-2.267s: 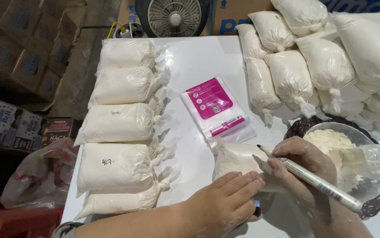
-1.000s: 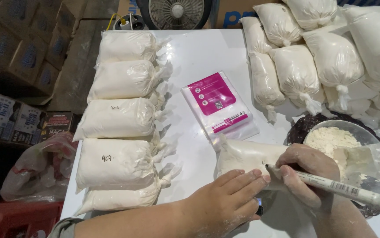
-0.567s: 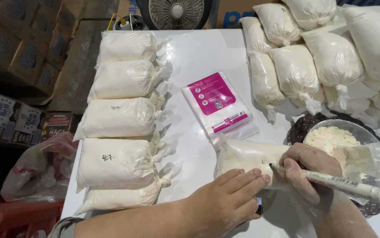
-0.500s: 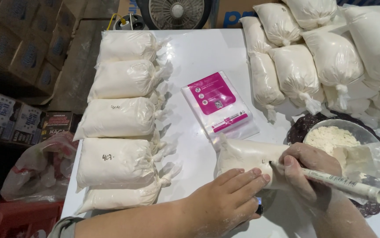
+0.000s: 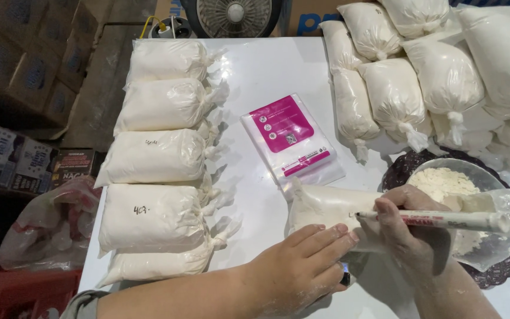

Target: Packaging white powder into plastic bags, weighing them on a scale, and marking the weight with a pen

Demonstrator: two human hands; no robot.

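- Against the view from just over two seconds back: marker (image 5: pixel 444 220) swung from a steep slant to nearly level, tip now at the bag's right part, cap end over the bowl.
- Left hand (image 5: pixel 302 269) in much the same place as before, flat on the near end of the tied flour bag (image 5: pixel 323 207).
- Left fingers (image 5: pixel 326 239) stretched out and close together, pressing the bag down, gripping nothing.
- Right hand (image 5: pixel 405 227) curled round the white marker, fingers clenched on its barrel near the tip, thumb hidden.
- Flour bag lying on the white table (image 5: pixel 266 77), between the pink-labelled packet of bags (image 5: pixel 290 136) and the hands.
- Clear bowl of flour (image 5: pixel 444 183) on a dark tray (image 5: pixel 400 171) just right of the bag.
- Row of five filled bags (image 5: pixel 151 159) at the left; heap of tied bags (image 5: pixel 432 82) at the back right.
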